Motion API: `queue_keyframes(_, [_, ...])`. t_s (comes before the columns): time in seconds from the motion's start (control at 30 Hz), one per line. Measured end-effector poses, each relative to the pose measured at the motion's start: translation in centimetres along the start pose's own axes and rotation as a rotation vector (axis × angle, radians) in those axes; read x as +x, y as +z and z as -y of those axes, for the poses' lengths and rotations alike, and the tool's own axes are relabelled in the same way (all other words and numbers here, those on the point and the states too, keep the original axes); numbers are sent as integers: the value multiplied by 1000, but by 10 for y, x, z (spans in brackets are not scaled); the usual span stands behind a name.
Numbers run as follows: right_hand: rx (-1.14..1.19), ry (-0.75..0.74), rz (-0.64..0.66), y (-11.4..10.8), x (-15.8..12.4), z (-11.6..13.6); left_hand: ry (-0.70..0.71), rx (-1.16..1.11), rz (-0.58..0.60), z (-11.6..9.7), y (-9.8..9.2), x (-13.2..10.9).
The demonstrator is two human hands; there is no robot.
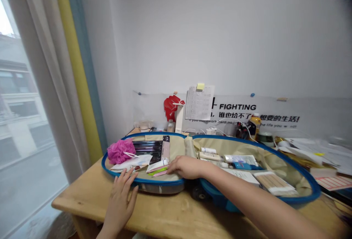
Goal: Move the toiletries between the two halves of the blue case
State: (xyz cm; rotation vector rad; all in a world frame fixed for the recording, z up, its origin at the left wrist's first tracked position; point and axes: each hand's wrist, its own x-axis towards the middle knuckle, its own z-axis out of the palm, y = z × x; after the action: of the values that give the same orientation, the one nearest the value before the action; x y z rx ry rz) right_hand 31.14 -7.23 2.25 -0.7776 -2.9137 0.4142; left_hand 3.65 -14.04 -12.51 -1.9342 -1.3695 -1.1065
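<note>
One open blue suitcase (154,182) lies on the wooden table (170,213). The left hand (121,198) rests flat and empty, fingertips at its near rim. The right hand (187,166), palm down and open, touches three sachets (157,166) inside, near one pink bath pouf (120,151).

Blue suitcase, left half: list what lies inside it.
Inside the left half of the blue suitcase lie a pink bath pouf, a dark striped packet, a slim pink box and flat sachets. The right hand rests on the sachets, covering whatever is beneath it.
</note>
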Motion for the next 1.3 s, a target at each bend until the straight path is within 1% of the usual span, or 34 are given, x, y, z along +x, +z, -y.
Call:
queue_keyframes(0.07, [22, 37, -45, -11, -9, -5, 7, 0, -4, 0, 1, 0])
queue_keyframes(0.13, [37, 126, -135, -29, -21, -17, 3, -3, -7, 0, 1, -1])
queue_keyframes(0.23, [37, 332, -269, -59, -47, -46, 2, -7, -6, 0, 1, -1])
queue_keyframes(0.3, [26, 472, -302, -73, -67, -70, 4, -5, -5, 0, 1, 0])
queue_keyframes(0.33, [19, 537, -298, -76, -76, -82, 2, -4, -5, 0, 1, 0])
queue_keyframes(0.37, [12, 598, -281, -76, -85, -93, 0, -5, -5, 0, 1, 0])
queue_keyframes(0.43, [-3, 708, -223, -69, -99, -111, -2, -8, -1, 1, 2, 0])
queue_keyframes(0.5, [-22, 792, -150, -55, -109, -124, -3, -14, -3, 1, 2, 0])
queue_keyframes(0.6, [-49, 860, -48, -35, -115, -135, -3, -15, -7, 1, 2, 0])
queue_keyframes(0.7, [-75, 886, 27, -24, -115, -141, -10, -14, 1, 1, 2, -1])
queue_keyframes(0.87, [-127, 899, 84, -20, -112, -145, -20, -14, 0, 0, 1, -1])
queue_keyframes(1.17, [-141, 859, 118, -19, -109, -144, -24, -16, 8, -1, 1, -1])
queue_keyframes(1.3, [-150, 878, 105, -19, -109, -144, -16, -4, 15, 0, 1, -2])
